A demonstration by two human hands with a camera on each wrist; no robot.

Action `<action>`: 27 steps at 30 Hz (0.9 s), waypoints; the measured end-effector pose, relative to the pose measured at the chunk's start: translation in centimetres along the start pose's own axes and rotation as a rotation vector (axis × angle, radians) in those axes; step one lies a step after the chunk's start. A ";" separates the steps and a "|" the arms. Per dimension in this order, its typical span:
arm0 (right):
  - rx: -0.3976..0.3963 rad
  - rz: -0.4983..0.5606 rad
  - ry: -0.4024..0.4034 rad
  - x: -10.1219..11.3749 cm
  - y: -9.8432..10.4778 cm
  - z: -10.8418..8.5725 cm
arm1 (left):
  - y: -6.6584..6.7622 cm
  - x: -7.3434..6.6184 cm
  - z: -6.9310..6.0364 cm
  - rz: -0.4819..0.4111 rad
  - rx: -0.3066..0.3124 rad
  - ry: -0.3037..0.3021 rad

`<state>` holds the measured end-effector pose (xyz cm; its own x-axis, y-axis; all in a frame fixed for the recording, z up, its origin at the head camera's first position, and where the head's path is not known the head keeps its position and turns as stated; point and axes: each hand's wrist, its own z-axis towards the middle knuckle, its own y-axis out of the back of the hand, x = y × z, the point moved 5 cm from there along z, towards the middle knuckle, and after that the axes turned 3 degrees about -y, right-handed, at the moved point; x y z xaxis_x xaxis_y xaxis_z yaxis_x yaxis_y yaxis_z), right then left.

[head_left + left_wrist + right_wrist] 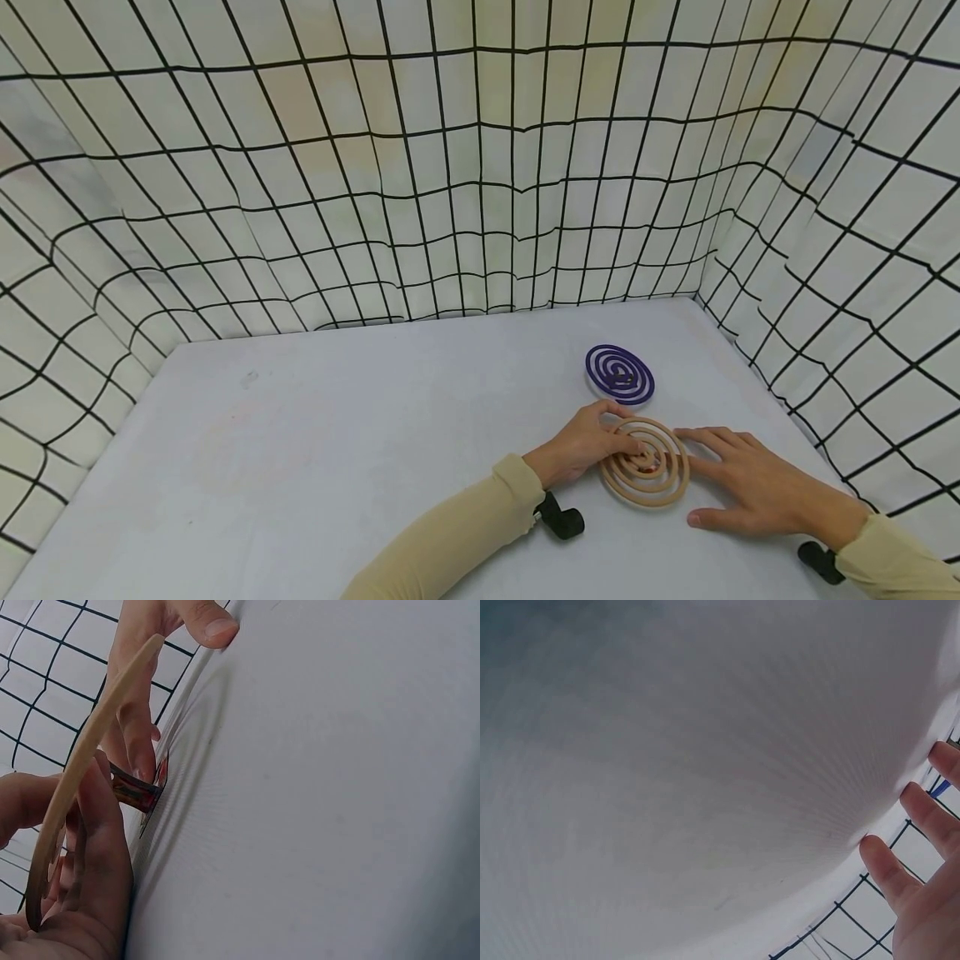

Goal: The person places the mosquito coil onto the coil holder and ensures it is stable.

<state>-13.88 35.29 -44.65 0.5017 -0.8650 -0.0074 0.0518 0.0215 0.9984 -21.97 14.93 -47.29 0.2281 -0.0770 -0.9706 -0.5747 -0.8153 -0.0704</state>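
A tan spiral mosquito coil (649, 502) lies over a small stand at the table's right side. My left hand (576, 443) pinches the coil, thumb on top near the centre and fingers beneath. In the left wrist view the coil (88, 739) tilts edge-on above the table, with the dark, red-patterned metal stand (136, 792) below it. Beside the coil my right hand (757, 487) spreads its fingers, and a fingertip reaches the stand's base. The right wrist view shows its fingertips at the table surface. Whether the coil sits on the stand's tip is hidden.
Behind the tan coil a purple spiral coil (619, 375) rests slightly tilted near the back right. The white table (337, 450) is bordered by a black wire grid (480, 233) over white cloth. Black wrist cameras (564, 518) hang beneath both sleeves.
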 end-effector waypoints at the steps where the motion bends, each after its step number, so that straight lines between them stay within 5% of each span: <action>1: -0.002 -0.003 0.002 0.0 0.0 0.0 | 0.0 0.0 0.0 0.004 0.001 0.000; 20: -0.018 -0.003 0.010 0.0 0.2 0.0 | 0.1 -0.1 -0.1 0.024 0.001 0.007; 27: -0.002 -0.002 0.004 0.0 0.1 0.0 | 0.0 -0.2 -0.2 0.074 -0.044 0.007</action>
<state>-13.88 35.28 -44.59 0.5050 -0.8631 -0.0098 0.0550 0.0209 0.9983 -21.88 14.88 -47.03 0.1915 -0.1419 -0.9712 -0.5551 -0.8317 0.0120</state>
